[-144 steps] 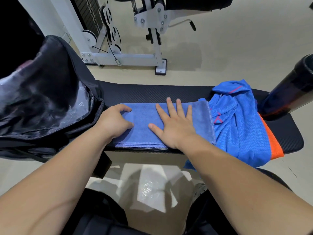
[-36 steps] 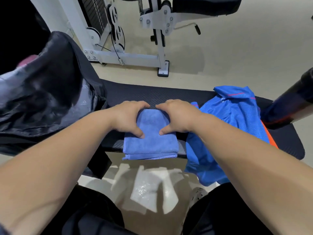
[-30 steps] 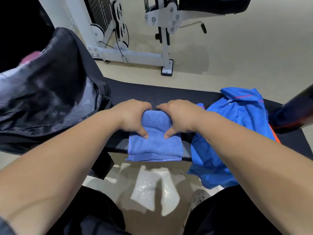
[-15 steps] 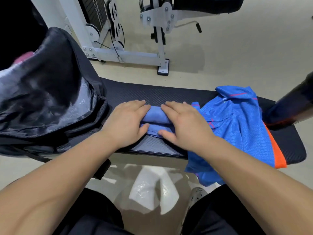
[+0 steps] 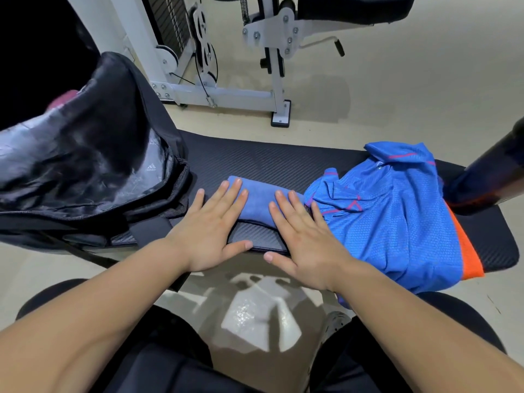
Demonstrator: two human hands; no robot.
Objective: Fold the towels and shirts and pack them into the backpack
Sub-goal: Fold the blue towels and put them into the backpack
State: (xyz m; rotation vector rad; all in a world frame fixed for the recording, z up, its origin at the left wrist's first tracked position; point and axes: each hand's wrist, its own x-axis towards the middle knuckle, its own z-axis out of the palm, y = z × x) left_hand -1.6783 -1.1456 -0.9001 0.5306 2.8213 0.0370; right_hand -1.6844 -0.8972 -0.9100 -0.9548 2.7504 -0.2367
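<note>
1. A black open backpack (image 5: 85, 165) with a shiny dark lining lies on its side just left of the towel, on the black textured tabletop (image 5: 269, 163).
2. The left hand (image 5: 207, 234) has its fingers straight and spread and grips nothing. Its fingertips lie flat on the towel's left end.
3. The blue terry towel (image 5: 258, 199) is a short thick roll lying crosswise on the tabletop.
4. The right hand (image 5: 306, 245) also has straight, spread fingers that hold nothing, with the tips on the towel's right end.
5. A crumpled bright blue mesh shirt (image 5: 397, 217) lies right up against the towel's right end. An orange cloth (image 5: 467, 251) peeks out from under the shirt, farther right.
6. A dark glossy cylinder (image 5: 493, 177) is farthest right, well apart from the towel.
</note>
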